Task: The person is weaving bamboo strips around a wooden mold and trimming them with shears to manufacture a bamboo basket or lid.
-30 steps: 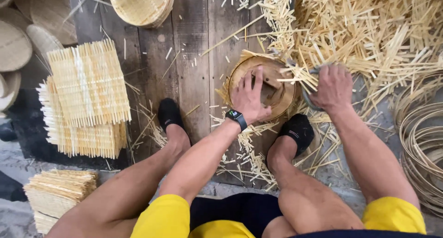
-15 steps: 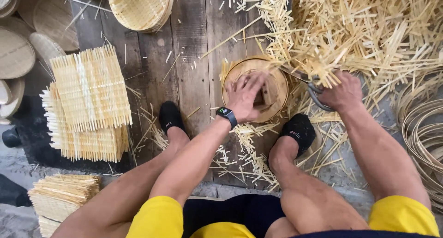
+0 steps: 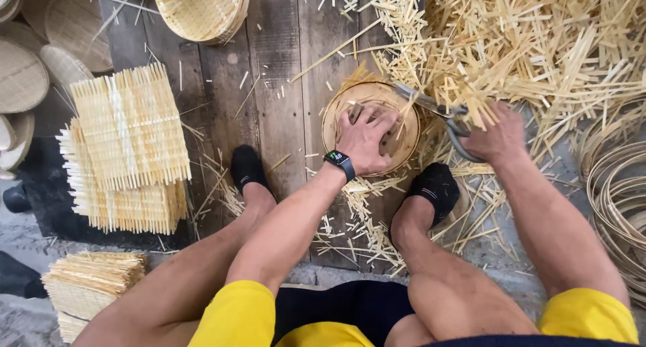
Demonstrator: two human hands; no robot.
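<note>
Head view: we see the left hand (image 3: pixel 367 140) pressed flat, fingers spread, on a small round woven bamboo tray (image 3: pixel 371 125) lying on the wooden plank floor (image 3: pixel 282 84) between the two feet in black socks (image 3: pixel 247 166). A dark watch (image 3: pixel 340 162) sits on that wrist. The right hand (image 3: pixel 496 137) is clamped around the handles of metal shears (image 3: pixel 439 113), whose blades reach to the tray's right rim, where loose strip ends stick out. We can't tell if the blades are parted or shut.

To the right and above lies a big heap of cut bamboo strips (image 3: pixel 538 44); more trimmings are scattered around the feet. Coiled bamboo hoops (image 3: pixel 616 199) lie at the far right. On the left, stacks of square woven mats (image 3: pixel 128 145) lie near finished round trays (image 3: pixel 202 10). Yellow shorts (image 3: pixel 235 317) show at the bottom.
</note>
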